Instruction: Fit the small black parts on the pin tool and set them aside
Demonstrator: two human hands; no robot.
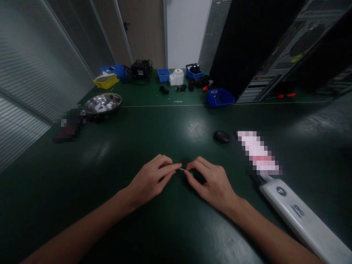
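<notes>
Close together over the green table (154, 128), my two hands meet at a thin, pale, rod-like piece (182, 169) that bridges the small gap between their fingertips. My left hand (154, 174) is closed, thumb and fingers pinched at the left end of this piece. From the other side, my right hand (210, 179) pinches its right end between thumb and forefinger. Something dark (198, 176) shows beneath the right palm; whether it is part of the same piece I cannot tell. Most of what the fingers hold is hidden.
A black computer mouse (222, 136) lies beyond my right hand. Farther right is a white device (302, 216) with a blurred-out panel. A metal bowl (103, 103) stands at the left. Blue bins (220, 98), a yellow tray (106, 81) and small black parts line the back.
</notes>
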